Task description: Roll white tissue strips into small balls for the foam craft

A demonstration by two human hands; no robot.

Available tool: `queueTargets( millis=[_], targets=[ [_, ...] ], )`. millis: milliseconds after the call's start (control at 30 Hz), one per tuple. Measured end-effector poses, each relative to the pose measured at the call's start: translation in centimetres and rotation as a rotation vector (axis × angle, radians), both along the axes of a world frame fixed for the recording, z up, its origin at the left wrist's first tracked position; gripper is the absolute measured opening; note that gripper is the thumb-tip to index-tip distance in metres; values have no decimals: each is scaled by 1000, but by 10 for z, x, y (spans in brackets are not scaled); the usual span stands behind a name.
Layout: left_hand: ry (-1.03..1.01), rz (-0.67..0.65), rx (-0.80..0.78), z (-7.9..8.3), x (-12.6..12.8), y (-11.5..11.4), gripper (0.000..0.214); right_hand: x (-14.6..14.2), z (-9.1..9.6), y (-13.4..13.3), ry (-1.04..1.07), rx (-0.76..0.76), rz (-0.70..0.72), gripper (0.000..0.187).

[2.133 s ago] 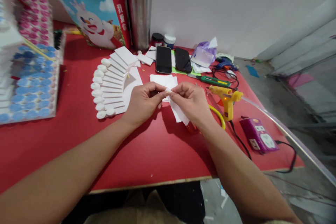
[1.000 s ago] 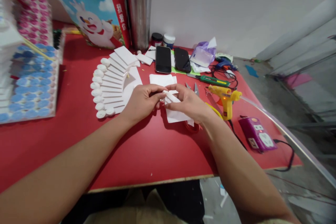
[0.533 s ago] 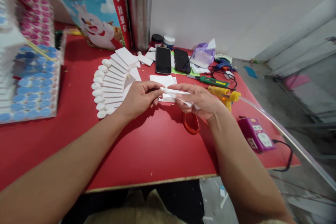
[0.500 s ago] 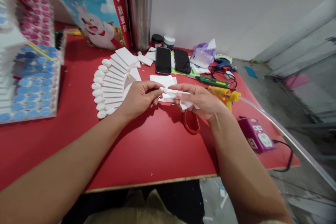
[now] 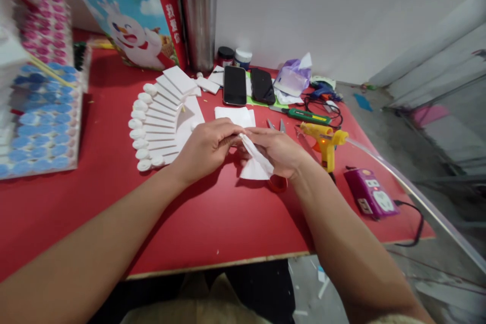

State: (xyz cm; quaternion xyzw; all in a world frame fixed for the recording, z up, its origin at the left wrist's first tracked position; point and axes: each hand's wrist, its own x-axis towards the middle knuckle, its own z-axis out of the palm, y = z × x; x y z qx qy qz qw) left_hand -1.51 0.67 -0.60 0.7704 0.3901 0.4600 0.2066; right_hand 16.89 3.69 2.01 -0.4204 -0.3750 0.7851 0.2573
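A strip of thin white paper or tissue (image 5: 256, 163) is pinched at its narrow, twisted end between my two hands, and its wide end fans out toward me. My left hand (image 5: 208, 148) closes its thumb and fingers on the twisted tip. My right hand (image 5: 279, 149) grips the same piece from the other side, its fingers partly hidden behind it. Beneath and beyond the hands lies a stack of white sheets (image 5: 235, 115). Left of my left hand, white strips with rolled white rosettes (image 5: 139, 134) at their ends form a fan.
Scissors (image 5: 279, 184) lie partly under my right hand. A yellow glue gun (image 5: 324, 140) with a long clear stick stands to the right, near a purple power box (image 5: 370, 193). Two phones (image 5: 234, 86), a green cutter (image 5: 309, 116) and a steel flask (image 5: 200, 20) are farther back. Blue rosettes (image 5: 45, 136) stand left.
The white piece has swung from lying sideways to hanging down toward me. My hands have come closer together, and my right hand has shifted left, uncovering the scissor blades and more of the glue gun.
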Motion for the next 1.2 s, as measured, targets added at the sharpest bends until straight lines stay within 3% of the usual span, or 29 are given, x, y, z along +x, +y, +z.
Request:
queueTargets(
  millis=[167, 300, 433, 600, 800, 1033, 1200],
  targets=[
    [-45, 25, -76, 0, 1, 0, 19, 3, 0, 3, 45, -32, 49, 15],
    [-172, 70, -251, 2, 2, 0, 17, 5, 3, 4, 12, 38, 90, 30],
    [-330, 98, -471, 4, 6, -1, 16, 3, 2, 1, -155, 319, 93, 38],
    [-448, 131, -604, 0, 9, -1, 20, 0, -6, -2, -553, 767, 6, 33],
    [-435, 175, -557, -2, 10, -4, 21, -5, -6, -12, -760, 1176, -62, 24],
    [-433, 179, -515, -3, 12, -10, 22, -4, -6, -15, -702, 1248, -11, 20],
    [-406, 202, -445, -1, 11, -9, 8, 1, -5, -11, -737, 1342, 29, 21]
  ],
)
